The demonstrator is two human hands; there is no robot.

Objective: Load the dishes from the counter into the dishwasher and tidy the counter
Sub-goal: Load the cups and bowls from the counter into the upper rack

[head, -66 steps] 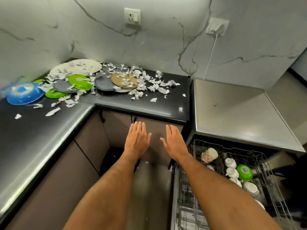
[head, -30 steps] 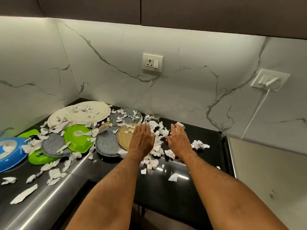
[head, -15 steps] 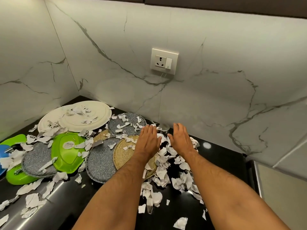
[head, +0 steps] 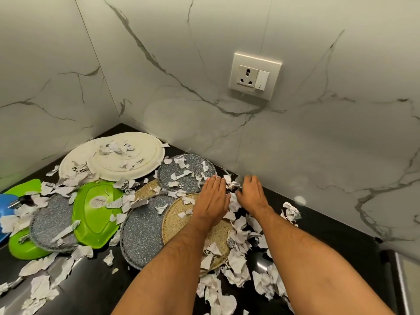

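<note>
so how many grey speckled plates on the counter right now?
3. One at the back by the wall, just off the left hand; one in the middle partly under the tan plate; one at left between the green dishes. Paper scraps could hide more.

Left hand [head: 212, 197], right hand [head: 251, 193] flat, palms down

The light is soft and even, and it comes from above. The marble wall [head: 250, 137] is bright and a little pale. A small round glare spot [head: 300, 199] shines on the black counter [head: 329, 226], to the right of the right hand's fingers [head: 251, 181]. Below the left hand [head: 212, 198] the counter reflects light in long grey streaks. The wide lens bends the wall lines at the edges. Shadows under the forearms are weak. The focus is sharp near the fingers; the far left edge is softer.
</note>
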